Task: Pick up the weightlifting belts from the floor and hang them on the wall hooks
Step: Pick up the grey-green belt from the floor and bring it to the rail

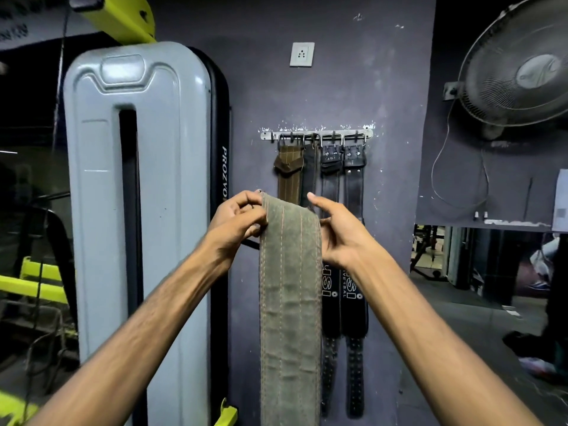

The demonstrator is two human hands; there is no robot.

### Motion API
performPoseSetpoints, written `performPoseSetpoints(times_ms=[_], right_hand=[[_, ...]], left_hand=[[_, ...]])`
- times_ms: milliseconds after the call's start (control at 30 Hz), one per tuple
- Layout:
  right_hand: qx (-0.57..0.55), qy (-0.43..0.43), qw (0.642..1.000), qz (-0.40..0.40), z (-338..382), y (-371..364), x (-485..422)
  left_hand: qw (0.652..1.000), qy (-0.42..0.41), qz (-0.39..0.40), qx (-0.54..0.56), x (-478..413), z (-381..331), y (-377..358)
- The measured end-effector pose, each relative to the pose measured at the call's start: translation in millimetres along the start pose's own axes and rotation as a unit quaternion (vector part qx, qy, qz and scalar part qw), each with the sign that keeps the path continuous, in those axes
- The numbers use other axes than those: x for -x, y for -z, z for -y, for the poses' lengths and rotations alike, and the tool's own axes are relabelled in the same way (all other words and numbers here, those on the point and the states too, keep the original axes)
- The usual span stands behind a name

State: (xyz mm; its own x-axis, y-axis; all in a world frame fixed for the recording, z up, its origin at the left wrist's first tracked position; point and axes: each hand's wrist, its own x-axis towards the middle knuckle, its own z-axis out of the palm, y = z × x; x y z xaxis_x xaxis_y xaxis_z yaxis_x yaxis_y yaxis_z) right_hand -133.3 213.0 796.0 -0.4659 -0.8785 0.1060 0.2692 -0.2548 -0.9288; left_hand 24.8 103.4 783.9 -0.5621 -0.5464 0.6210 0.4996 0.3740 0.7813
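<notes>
A grey machine shroud [135,210] marked "PROZVO" stands left. Our left hand [236,219] and right hand [341,232] pinch the top of a green belt [290,302] hanging before the purple wall [353,87], under a hook rail [316,135] bearing four belts [321,170]. A fan [522,69] sits right.

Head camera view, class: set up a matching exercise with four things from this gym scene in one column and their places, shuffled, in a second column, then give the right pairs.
Column one:
1. grey-green belt
2. hook rail
3. wall socket
4. fan

Column two:
A. upper right, mounted on the wall
B. held at its top end by the left hand and right hand
C. on the wall above the rail
D. carrying four hanging belts

Pairs: 1-B, 2-D, 3-C, 4-A
</notes>
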Motion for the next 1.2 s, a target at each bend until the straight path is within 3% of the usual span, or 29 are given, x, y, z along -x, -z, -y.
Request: performPoseSetpoints(times_ms=[233,367,500,700,833,933,1200], right_hand=[[0.007,0.020,0.999,-0.034,-17,-6,-82],[0.001,0.086,0.992,-0.090,-21,-16,-132],[0.011,0.146,0.984,-0.100,-24,-24,-173],[0.092,0.226,0.959,-0.145,-23,-32,-232],[0.209,0.287,0.911,-0.208,-27,-23,-287],[0.282,0.340,0.869,-0.221,-29,-15,-328],[0.471,0.485,0.685,-0.271,15,3,-444]], left_hand=[[0.994,-0.050,0.098,-0.011,-59,58,41],[0.990,0.058,0.128,0.010,-107,82,72],[0.989,0.114,0.091,-0.027,-160,88,91],[0.994,0.040,0.052,-0.092,-228,111,95],[0.976,-0.007,0.013,-0.219,-273,146,106],[0.904,-0.089,-0.065,-0.414,-304,175,113],[0.846,-0.243,-0.138,-0.454,-406,215,109]])
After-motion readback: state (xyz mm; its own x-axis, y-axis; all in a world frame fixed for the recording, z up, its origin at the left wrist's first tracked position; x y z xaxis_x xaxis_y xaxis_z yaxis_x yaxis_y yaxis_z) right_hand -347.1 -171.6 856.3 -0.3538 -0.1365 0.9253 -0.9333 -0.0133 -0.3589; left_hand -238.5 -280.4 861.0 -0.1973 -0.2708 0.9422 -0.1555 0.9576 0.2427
